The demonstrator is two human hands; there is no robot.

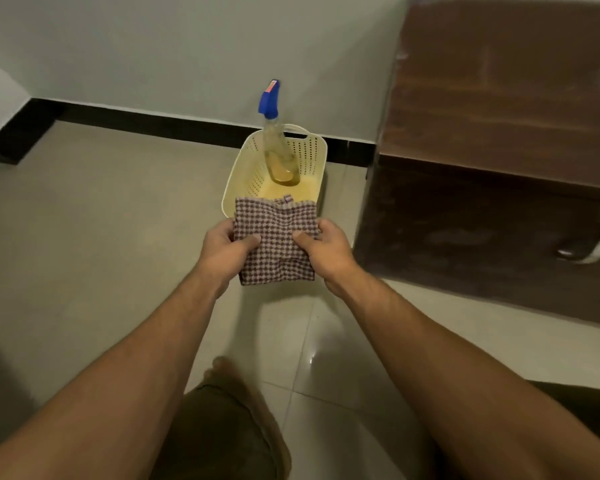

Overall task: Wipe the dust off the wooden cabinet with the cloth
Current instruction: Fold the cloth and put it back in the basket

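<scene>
A checked brown-and-white cloth (276, 237) is held folded between both hands above the floor. My left hand (224, 251) grips its left edge with the thumb on top. My right hand (326, 252) grips its right edge the same way. The dark wooden cabinet (499, 116) stands to the right, its top dusty and smudged, with a metal handle (593, 249) on its front. The cloth is apart from the cabinet, to its left.
A pale yellow perforated basket (243, 168) sits on the tiled floor just beyond the cloth, holding a spray bottle (274, 140) with a blue nozzle. A grey wall with black skirting runs behind. My knees and a foot show at the bottom.
</scene>
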